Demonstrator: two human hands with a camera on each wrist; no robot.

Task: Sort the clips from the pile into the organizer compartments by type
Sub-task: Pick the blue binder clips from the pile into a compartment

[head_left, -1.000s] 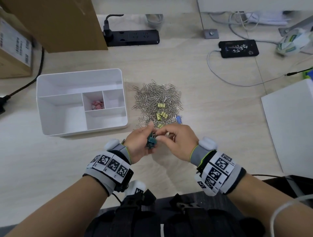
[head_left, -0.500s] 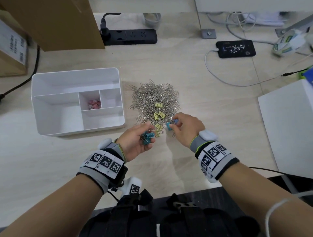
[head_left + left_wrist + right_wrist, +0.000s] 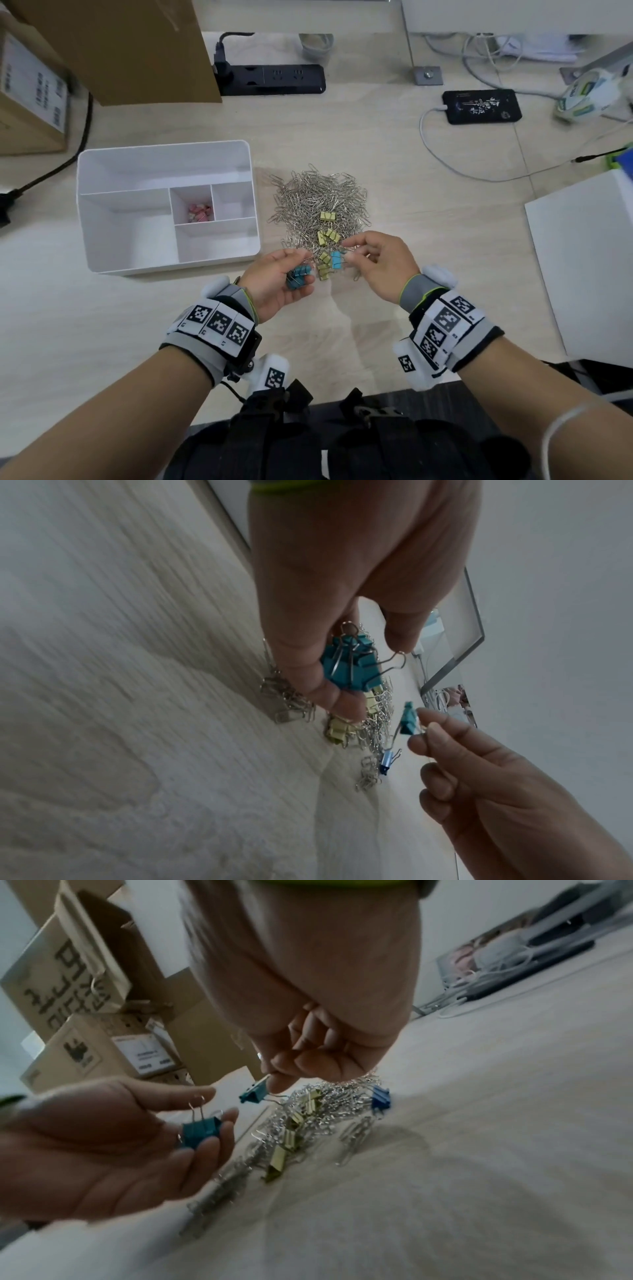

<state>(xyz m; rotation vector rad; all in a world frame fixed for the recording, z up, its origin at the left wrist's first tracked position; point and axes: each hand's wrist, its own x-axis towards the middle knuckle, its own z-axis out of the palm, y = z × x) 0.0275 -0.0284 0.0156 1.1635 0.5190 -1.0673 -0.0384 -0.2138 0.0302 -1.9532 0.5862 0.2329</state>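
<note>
A pile of silver paper clips (image 3: 318, 202) lies right of the white organizer (image 3: 164, 152). Several yellow binder clips (image 3: 328, 236) sit on the pile. Pink clips (image 3: 199, 212) fill the organizer's small middle compartment. My left hand (image 3: 298, 270), palm up near the pile's front edge, holds a few teal binder clips (image 3: 352, 666) against its curled fingers. My right hand (image 3: 346, 253) pinches one teal binder clip (image 3: 253, 1095) by its wire handle, just right of the left hand and above the table. A darker blue binder clip (image 3: 380, 1100) rests at the pile's right edge.
Cardboard boxes (image 3: 130, 48) stand at the back left beside a black power strip (image 3: 274, 78). A phone (image 3: 481, 106) on a white cable lies at the back right. A white box (image 3: 589, 260) occupies the right side of the table.
My right hand left the left hand, reached to the pile's right edge, pinched a teal clip and has lifted it back toward the left hand. The left hand stayed with its clips.
</note>
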